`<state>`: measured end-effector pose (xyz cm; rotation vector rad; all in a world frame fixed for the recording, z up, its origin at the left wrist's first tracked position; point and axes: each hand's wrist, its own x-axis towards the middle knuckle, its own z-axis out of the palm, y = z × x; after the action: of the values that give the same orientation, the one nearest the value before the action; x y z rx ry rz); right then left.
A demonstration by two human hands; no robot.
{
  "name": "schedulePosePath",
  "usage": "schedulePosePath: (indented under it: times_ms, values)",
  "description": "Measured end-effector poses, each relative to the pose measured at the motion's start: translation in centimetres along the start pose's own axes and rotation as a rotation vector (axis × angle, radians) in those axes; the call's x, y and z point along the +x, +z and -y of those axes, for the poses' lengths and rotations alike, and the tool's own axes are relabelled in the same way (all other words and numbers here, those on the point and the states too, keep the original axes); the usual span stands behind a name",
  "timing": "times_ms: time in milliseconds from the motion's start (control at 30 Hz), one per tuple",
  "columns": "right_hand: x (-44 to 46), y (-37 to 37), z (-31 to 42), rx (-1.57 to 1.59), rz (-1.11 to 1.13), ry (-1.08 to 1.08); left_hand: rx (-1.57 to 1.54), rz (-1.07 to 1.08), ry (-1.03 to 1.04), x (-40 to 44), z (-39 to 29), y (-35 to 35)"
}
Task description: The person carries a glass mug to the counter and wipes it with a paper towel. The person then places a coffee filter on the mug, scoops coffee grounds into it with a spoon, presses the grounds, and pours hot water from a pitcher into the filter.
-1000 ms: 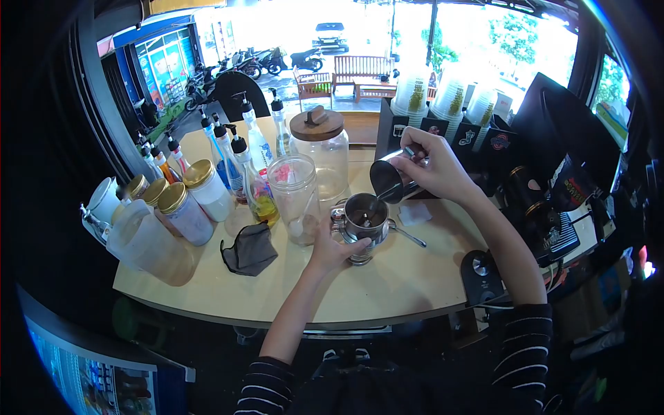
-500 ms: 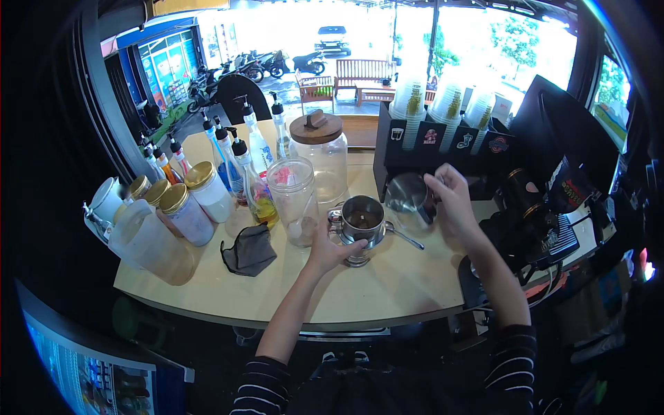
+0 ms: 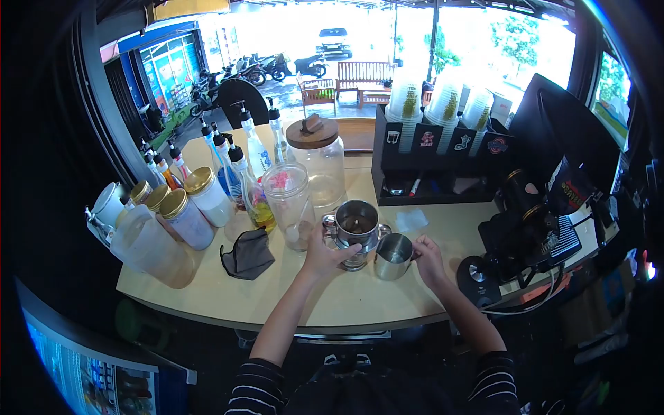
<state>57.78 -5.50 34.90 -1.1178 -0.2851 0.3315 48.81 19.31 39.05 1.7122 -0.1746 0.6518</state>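
Observation:
A metal coffee dripper (image 3: 357,220) with dark contents inside sits upright on a small cup (image 3: 354,259), close to the counter's middle. My left hand (image 3: 325,253) grips it from the left, thumb across its front, fingers partly hidden behind. My right hand (image 3: 430,260) is closed on the handle of a stainless steel pitcher (image 3: 394,257), which is held upright just right of the dripper, low over the counter. I cannot tell whether the pitcher touches the counter. A white tissue (image 3: 412,220) lies behind the pitcher.
Left of my hands stand a clear jar (image 3: 287,207), several pump bottles (image 3: 242,169), gold-lidded jars (image 3: 188,218) and a plastic jug (image 3: 149,249). A dark face mask (image 3: 247,254) lies in front. A black cup holder (image 3: 436,162) stands behind; a coffee machine (image 3: 519,228) is at right.
My right hand has brought the pitcher down and toward me, beside the dripper, uncovering the tissue. The spoon seen earlier is now hidden. My left hand stays at the dripper.

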Motion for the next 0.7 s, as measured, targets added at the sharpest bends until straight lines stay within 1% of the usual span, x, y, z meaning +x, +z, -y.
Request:
schedulePosePath:
  times_ms: [33, 100, 133, 233, 267, 333, 367, 433, 467, 533, 633, 667, 700]
  values:
    - [0.2, -0.5, 0.1, 0.002, 0.0, 0.002, 0.002, 0.001, -0.002, 0.0, 0.1, 0.0]
    - [1.1, -1.6, 0.6, -0.33, 0.048, 0.016, 0.042, -0.018, 0.008, -0.1, 0.2, 0.0]
    - [1.9, -2.4, 0.8, -0.329, 0.049, 0.017, 0.043, -0.019, 0.007, 0.0, 0.1, 0.0]
    - [4.0, -4.0, 1.5, -0.834, 0.086, -0.093, -0.025, -0.016, -0.015, -0.1, -0.5, 0.1]
    - [4.2, -4.3, 1.5, -0.834, 0.085, -0.093, -0.021, -0.011, -0.022, -0.1, -0.6, 0.1]
    - [4.6, -4.3, 1.6, -1.184, 0.307, -0.098, -0.015, -0.009, -0.028, 0.0, -0.6, 0.1]
    - [4.7, -4.1, 1.7, -1.184, 0.308, -0.099, -0.01, -0.016, -0.028, -0.1, -0.5, 0.1]
    - [4.4, -3.7, 2.1, -1.304, 0.392, -0.276, -0.007, -0.023, -0.027, -0.1, 0.0, 0.1]
    - [4.1, -3.4, 2.4, -1.305, 0.391, -0.275, 0.001, -0.027, -0.024, -0.1, 0.3, 0.1]
    - [3.7, -3.0, 2.9, -1.478, 0.428, -0.482, 0.007, -0.03, -0.022, -0.2, 0.4, 0.2]
    - [4.8, -4.3, 3.1, -1.505, 0.362, -0.471, -0.044, -0.03, -0.026, -0.1, -0.2, 0.1]
    - [4.7, -3.6, 4.2, -1.508, 0.363, -0.472, -0.033, -0.02, -0.038, -0.1, -0.5, 0.1]
    - [4.5, -3.1, 5.7, -1.525, 0.289, -0.432, -0.022, -0.009, -0.05, -0.1, -0.7, 0.1]
